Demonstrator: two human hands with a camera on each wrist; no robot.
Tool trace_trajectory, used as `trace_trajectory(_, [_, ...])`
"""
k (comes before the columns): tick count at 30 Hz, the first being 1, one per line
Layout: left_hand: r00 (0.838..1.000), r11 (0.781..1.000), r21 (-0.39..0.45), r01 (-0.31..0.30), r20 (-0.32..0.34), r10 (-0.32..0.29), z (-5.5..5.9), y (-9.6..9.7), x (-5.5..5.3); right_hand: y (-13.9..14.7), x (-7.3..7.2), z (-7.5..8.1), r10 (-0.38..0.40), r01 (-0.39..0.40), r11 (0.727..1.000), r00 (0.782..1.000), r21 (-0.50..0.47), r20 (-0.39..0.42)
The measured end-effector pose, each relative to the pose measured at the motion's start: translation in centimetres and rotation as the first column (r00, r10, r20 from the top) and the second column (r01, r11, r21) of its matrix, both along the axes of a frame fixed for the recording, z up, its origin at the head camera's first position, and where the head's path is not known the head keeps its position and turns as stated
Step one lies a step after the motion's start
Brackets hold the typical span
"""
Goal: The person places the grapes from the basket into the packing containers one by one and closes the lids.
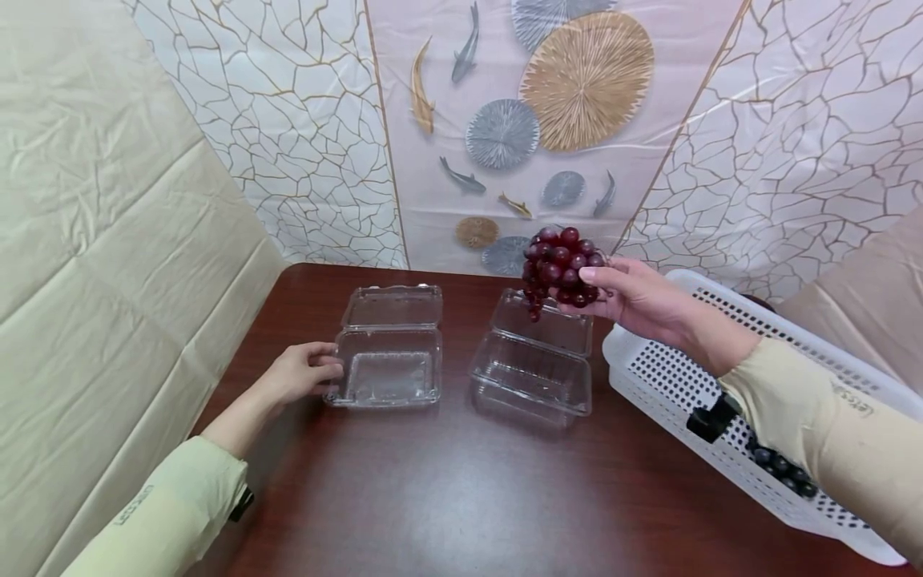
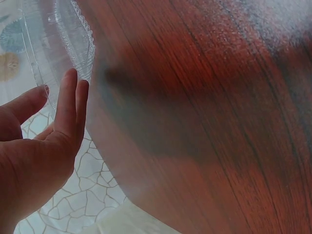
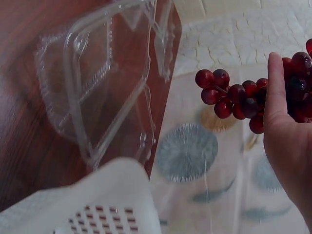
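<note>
Your right hand [image 1: 638,296] grips a bunch of red grapes [image 1: 558,264], raised over the open lid of the right-hand clear container [image 1: 530,389]. Your left hand [image 1: 306,373], fingers fairly straight with thumb apart, touches the near-side edge of the left-hand clear container [image 1: 389,377]. Beneath your right forearm, a white basket [image 1: 800,340] holds dark grapes [image 1: 782,469].

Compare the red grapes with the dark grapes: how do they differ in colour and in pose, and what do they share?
Colour: the red grapes are deep red to purplish, while the dark grapes look almost black.
Pose: the red grapes are held up in the right grip; the dark grapes lie in the white basket.
Shared: both are clusters of round berries.
</note>
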State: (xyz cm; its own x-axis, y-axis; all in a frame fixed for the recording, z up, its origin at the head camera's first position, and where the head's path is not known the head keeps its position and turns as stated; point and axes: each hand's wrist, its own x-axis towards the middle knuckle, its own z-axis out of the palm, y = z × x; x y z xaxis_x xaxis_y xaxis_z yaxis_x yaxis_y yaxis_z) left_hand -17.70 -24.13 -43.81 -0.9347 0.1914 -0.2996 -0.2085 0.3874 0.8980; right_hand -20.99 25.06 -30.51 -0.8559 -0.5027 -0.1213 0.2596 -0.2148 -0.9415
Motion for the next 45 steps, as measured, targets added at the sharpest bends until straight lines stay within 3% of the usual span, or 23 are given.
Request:
trace_trajectory(11, [1.0, 1.0, -0.001, 0.002, -0.011, -0.002, -0.1, 0.0, 0.0, -5.5, -0.8, -1.0, 0.092, -0.091, 0.991, 0.996, 0.095, -0.005])
trace_trajectory(26, [1.0, 1.0, 0.0, -0.002, -0.026, 0.002, -0.2, 0.0, -0.1, -12.6, -0.8, -3.2, 0.253, -0.257, 0.96, 0.966, 0.109, 0.048])
trace_trajectory(36, [1.0, 1.0, -0.009, -0.004, -0.029, 0.004, -0.3, -0.1, 0.1, -15.7, -0.6, -5.1, 0.273, -0.286, 0.948, 0.957, 0.144, 0.103])
trace_trajectory(45, [0.999, 1.0, 0.002, -0.01, -0.033, 0.01, -0.3, 0.0, 0.2, -16.6, -0.2, -6.6, 0.274, -0.295, 0.945, 0.95, 0.142, 0.149])
